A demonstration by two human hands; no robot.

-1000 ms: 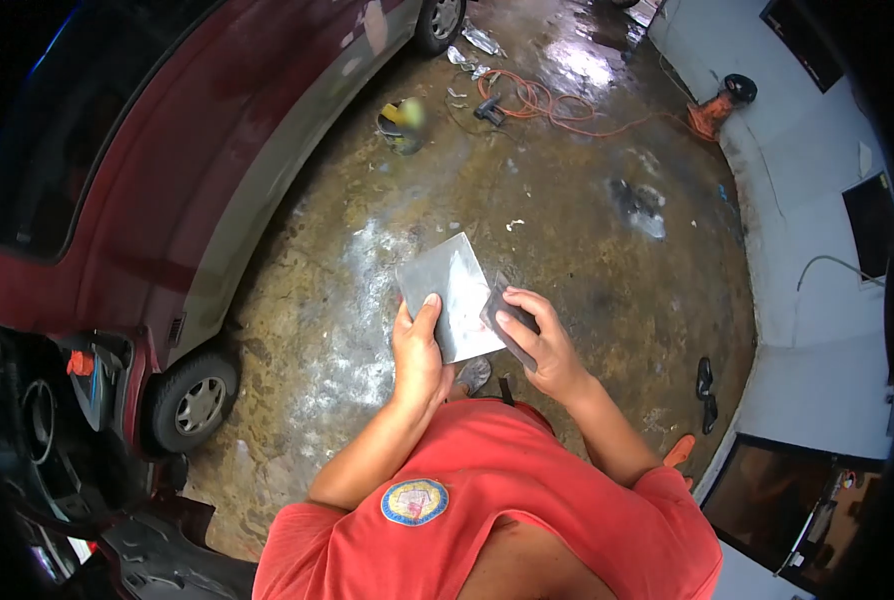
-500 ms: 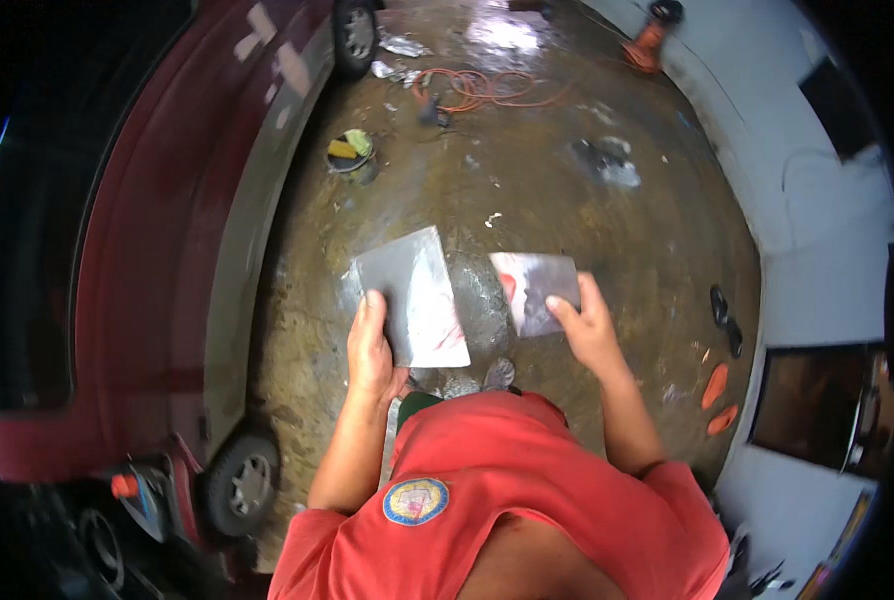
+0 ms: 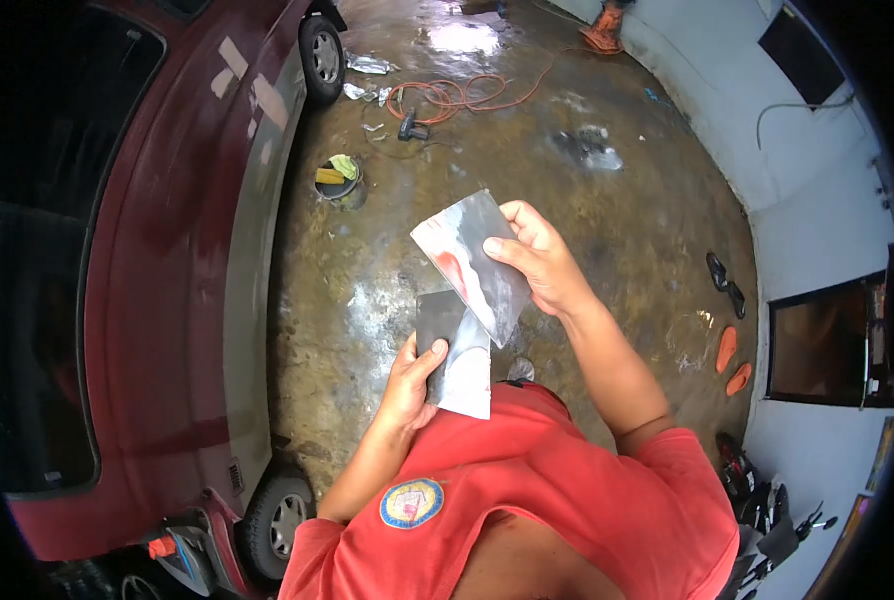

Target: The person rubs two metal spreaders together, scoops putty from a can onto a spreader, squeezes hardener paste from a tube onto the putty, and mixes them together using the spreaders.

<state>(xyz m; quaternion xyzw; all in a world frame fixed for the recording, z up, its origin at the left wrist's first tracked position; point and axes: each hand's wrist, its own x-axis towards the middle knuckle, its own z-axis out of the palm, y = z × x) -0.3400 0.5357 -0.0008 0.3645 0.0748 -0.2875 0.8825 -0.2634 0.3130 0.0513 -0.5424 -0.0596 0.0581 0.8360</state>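
A flat grey rectangular sheet with a whitish glossy area (image 3: 462,370) is gripped at its left edge by my left hand (image 3: 407,385), thumb on top. Higher and to the right, my right hand (image 3: 547,262) holds a second grey sheet (image 3: 477,260) by its right side, thumb on its face. White and reddish patches show on this second sheet. Its lower corner overlaps the top of the first sheet; whether the two touch, I cannot tell. The fingers beneath both sheets are partly hidden.
A maroon vehicle (image 3: 167,270) with light patches stands at the left. Ahead on the wet floor are a bucket (image 3: 343,190), a power tool (image 3: 412,127) and a coiled orange hose or cord (image 3: 457,97). Orange slippers (image 3: 728,348) lie near the right wall (image 3: 807,220).
The right-hand sheet has moved left and up, from apart to overlapping the other sheet. My left hand and its sheet are lower and further right. The view has shifted.
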